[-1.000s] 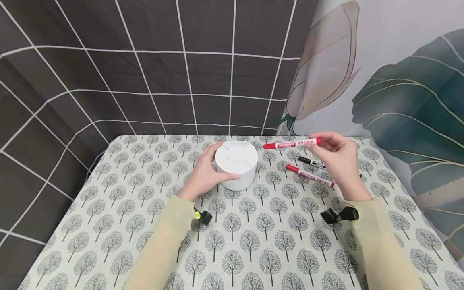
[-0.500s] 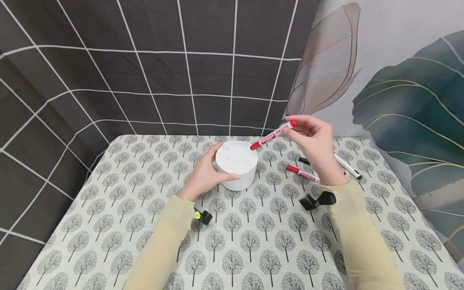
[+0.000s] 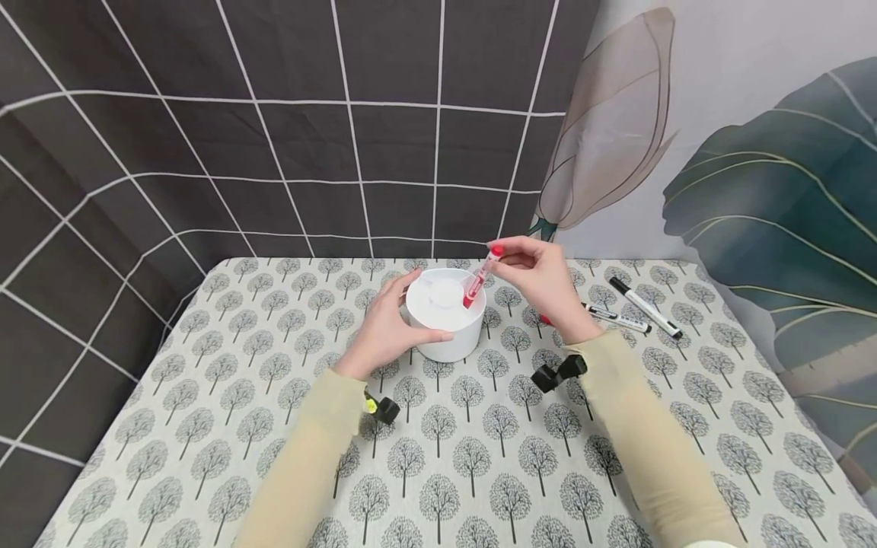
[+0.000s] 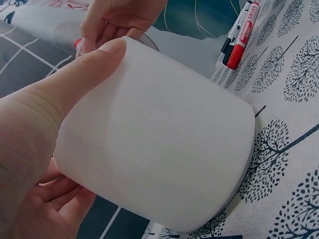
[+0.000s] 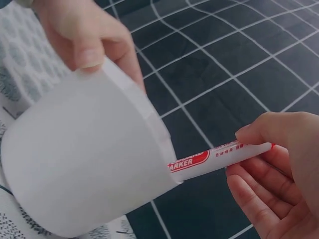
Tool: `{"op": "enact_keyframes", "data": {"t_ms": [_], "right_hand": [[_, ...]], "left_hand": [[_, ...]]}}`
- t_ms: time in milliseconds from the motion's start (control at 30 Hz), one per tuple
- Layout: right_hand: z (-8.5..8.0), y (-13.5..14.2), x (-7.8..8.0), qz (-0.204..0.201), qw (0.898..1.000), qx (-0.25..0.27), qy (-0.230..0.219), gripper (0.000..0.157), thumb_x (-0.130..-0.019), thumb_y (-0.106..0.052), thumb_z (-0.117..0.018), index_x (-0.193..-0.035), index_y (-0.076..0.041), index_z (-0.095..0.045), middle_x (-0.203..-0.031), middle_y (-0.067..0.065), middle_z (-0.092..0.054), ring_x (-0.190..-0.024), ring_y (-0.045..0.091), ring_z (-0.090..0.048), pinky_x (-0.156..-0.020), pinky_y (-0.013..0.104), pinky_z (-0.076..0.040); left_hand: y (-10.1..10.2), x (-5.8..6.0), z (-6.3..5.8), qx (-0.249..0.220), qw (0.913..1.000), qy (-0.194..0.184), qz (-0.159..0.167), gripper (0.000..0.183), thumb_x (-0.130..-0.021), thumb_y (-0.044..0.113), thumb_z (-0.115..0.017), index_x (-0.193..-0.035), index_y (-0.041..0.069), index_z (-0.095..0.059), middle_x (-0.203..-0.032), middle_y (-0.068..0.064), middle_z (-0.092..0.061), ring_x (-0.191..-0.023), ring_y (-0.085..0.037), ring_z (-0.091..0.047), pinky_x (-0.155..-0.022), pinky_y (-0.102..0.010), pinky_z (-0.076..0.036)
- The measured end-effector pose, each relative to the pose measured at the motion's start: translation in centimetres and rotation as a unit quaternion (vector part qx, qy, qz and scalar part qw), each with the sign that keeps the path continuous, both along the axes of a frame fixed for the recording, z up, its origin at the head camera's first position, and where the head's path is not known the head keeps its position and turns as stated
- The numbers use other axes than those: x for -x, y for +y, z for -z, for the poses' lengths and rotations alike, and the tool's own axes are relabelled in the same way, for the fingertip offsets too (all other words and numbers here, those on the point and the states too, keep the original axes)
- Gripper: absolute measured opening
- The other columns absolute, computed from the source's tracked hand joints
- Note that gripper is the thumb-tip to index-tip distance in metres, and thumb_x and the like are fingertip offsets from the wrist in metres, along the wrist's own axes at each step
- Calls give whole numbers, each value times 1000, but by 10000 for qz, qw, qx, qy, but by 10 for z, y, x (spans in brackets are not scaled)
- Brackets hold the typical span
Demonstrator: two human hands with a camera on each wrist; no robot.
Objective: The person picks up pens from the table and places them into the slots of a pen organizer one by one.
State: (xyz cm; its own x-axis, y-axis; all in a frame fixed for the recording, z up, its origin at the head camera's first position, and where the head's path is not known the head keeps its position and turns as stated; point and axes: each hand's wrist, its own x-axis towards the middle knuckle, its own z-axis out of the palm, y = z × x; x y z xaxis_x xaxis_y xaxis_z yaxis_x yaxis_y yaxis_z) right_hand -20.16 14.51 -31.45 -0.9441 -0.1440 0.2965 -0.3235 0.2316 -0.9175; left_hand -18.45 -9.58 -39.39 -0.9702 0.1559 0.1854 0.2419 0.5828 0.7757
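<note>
Place: curtained nook; you might be in a home or on a home-like set, can't tell which.
Tablecloth [image 3: 205, 411]: pale, rows of dark trees, homely before you.
Grid hanging [image 3: 288, 137]: dark, white-lined, wrapping your far and left sides.
Curtain [image 3: 774, 175]: big leaf-and-petal print, domestic, to your right.
Wrist cameras [image 3: 387, 411]: small, black, worn by you; a recording spot.
Markers [image 3: 645, 307]: your office touch.

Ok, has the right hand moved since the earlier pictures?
Yes. Judged against the tree-print tablecloth in the head view, the right hand has moved left, to the white container; the red marker it pinches now reaches inside.
</note>
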Motion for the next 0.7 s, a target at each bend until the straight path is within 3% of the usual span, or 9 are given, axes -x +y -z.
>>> {"op": "enact_keyframes", "data": {"t_ms": [267,433,600,700], "right_hand": [[10,-5,-2,-171,9996,-217,-85,27,-81,-1,-71,-108,1,-67,-99,15,-67,-84,25,-65,-74,26,-53],[17,-2,1,-206,9997,37,-109,34,-81,-13,-75,-112,-3,-66,-105,14,-66,-91,23,-65,-80,27,-52],[7,3,-3,-118,9996,229,60,37,-81,-15,-75,-114,-1,-64,-108,13,-66,-96,23,-63,-84,26,-50],[-7,5,-12,-48,9995,297,126,38,-82,-12,-73,-115,3,-63,-110,16,-65,-97,25,-63,-84,27,-50]], "left_hand": [[-1,-2,-2,1,9999,104,49,114,-46,70,-79,-143,28,-36,-126,7,-41,-113,-16,-47,-91,-38,-42],[0,-2,-2,-15,10000,67,37,115,-45,69,-80,-143,27,-37,-128,6,-40,-113,-16,-47,-91,-38,-42],[-1,-2,-1,-20,10000,29,-20,115,-44,70,-80,-143,30,-36,-137,2,-37,-114,-17,-47,-92,-39,-42],[-1,-1,-1,-5,10000,71,-23,114,-44,70,-80,-142,32,-36,-135,3,-38,-114,-16,-47,-92,-39,-42]]}}
